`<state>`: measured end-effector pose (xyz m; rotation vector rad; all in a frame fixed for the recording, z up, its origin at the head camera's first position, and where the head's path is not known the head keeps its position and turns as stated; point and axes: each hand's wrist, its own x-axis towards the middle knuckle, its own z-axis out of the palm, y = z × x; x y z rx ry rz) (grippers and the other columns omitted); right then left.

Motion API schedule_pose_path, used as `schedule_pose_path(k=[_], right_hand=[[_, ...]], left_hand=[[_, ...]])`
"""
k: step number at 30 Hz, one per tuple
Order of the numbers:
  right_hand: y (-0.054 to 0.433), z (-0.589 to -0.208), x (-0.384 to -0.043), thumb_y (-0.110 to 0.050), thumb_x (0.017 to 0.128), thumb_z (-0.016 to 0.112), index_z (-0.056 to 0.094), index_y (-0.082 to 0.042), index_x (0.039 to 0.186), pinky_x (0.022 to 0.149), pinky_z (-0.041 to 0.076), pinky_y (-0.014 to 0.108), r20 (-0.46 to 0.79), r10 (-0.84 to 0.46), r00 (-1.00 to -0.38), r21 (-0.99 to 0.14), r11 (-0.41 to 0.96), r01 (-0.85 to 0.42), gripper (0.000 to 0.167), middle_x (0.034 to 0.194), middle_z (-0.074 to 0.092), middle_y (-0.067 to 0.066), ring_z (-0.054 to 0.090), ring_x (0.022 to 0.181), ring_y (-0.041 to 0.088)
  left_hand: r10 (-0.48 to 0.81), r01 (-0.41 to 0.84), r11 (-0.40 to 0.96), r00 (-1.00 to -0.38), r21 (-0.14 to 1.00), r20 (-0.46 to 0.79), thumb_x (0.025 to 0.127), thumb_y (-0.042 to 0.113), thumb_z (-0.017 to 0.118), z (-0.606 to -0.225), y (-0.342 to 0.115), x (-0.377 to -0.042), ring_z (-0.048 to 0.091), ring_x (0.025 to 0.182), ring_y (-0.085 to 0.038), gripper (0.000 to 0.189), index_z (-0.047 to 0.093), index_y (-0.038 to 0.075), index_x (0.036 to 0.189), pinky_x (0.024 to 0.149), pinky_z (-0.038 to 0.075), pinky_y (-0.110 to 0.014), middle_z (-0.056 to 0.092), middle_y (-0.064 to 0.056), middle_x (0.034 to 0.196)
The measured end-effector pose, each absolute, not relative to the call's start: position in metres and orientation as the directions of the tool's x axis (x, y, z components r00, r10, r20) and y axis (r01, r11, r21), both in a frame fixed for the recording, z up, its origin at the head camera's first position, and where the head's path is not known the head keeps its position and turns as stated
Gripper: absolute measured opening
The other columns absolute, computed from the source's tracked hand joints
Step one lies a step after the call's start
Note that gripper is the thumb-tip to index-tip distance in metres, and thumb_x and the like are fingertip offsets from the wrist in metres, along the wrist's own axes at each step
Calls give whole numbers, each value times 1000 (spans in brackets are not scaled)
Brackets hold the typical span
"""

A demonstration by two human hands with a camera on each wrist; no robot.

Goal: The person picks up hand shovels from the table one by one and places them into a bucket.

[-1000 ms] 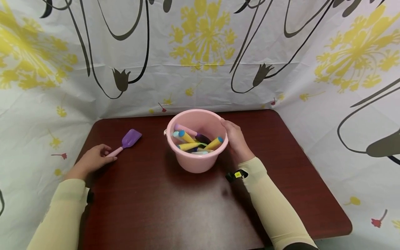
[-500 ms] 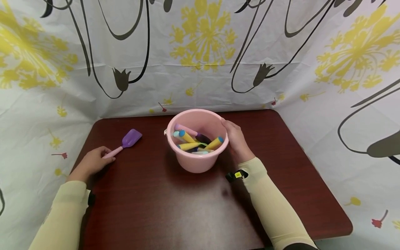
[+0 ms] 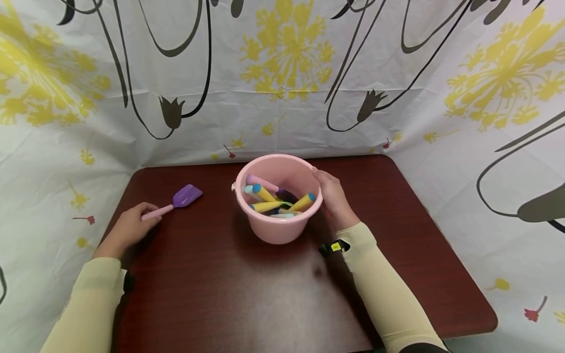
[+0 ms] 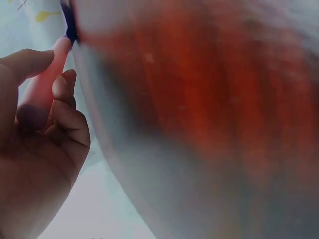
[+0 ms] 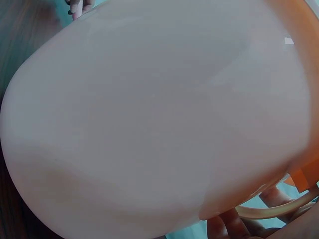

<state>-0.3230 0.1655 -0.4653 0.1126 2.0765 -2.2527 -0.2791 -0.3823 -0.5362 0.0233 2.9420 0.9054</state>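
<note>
In the head view, my left hand (image 3: 132, 226) holds a small toy shovel by its pink handle (image 3: 157, 212) at the left of the table. The purple blade (image 3: 187, 195) points away toward the bucket. Thumb and curled fingers pinch that handle (image 4: 47, 82) in the left wrist view, its dark purple end showing near the palm. A pink bucket (image 3: 278, 231) stands mid-table, and my right hand (image 3: 335, 202) grips its right side at the rim. Seen from the right wrist, the bucket wall (image 5: 149, 99) fills most of the view, with fingers (image 5: 232, 224) under the bail (image 5: 269, 213).
Inside the bucket lie several handled pieces, among them yellow handles with blue ends (image 3: 303, 202) and a pink one (image 3: 261, 182). The dark red-brown table (image 3: 194, 294) has a flower-printed white sheet (image 3: 291, 117) behind it and at both sides.
My left hand has closed more firmly round the shovel's handle and drawn back a little. The shovel has turned slightly, its blade swinging right. The right hand and bucket have stayed put.
</note>
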Motion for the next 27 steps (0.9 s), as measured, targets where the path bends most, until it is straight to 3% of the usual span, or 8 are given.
schedule_pose_path(k=[10, 20, 27], right_hand=[[165, -465, -323, -43, 115, 55, 60, -5, 156, 121, 45, 43, -113, -8, -994, -989, -96, 113, 56, 154, 62, 13, 59, 140, 26], [166, -468, -324, -45, 115, 55, 61, -7, 156, 122, 45, 43, -103, -9, -995, -990, -92, 104, 57, 154, 62, 12, 59, 139, 25], [165, -467, -323, -46, 115, 56, 62, -7, 156, 121, 46, 43, -106, -6, -994, -990, -90, 106, 57, 152, 63, 11, 60, 138, 24]], left_hand=[[15, 16, 813, -1000, 582, 5, 112, 42, 63, -532, -385, -284, 59, 113, -45, 48, 64, 2, 139, 97, 49, -64, 65, -31, 135], [19, 137, 801, -979, 583, 204, 110, 34, 69, -521, -373, -281, 64, 105, -42, 35, 73, 1, 122, 93, 50, -60, 73, -26, 120], [8, 156, 798, -968, 582, 249, 110, 32, 70, -511, -369, -279, 66, 101, -39, 31, 76, 2, 117, 88, 49, -53, 76, -25, 116]])
